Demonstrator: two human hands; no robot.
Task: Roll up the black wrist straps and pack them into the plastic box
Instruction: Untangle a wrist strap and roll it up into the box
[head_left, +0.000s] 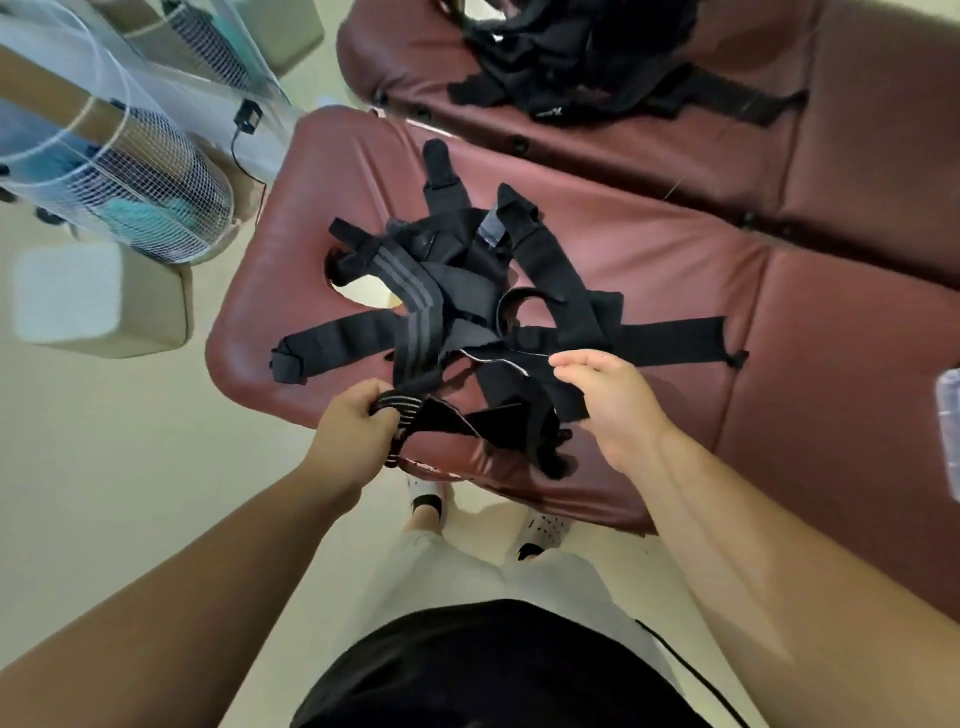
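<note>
Two-handed, stood in white shoes (543, 527) at the near end of a maroon table (675, 291), low in the frame. Gripped the striped end of one strap (402, 415) in the left hand (358, 431), fingers curled round it, at lower centre just off the table's near edge. Held the right hand (613, 400) against the near right side of the strap pile (467, 291), thumb tip at a strap's pale edge; could not tell whether pinching or merely resting. Found the pile tangled and unrolled at mid-frame, partly covering the table's face hole (371, 299). Noted a clear plastic corner (948, 415) on the table at the right edge, mostly cut off. Noted more black straps (571, 62) heaped on a second table (857, 130) at the top. Noted a mesh-guarded fan (156, 208) at upper left, beside a beige padded stool (104, 306).
</note>
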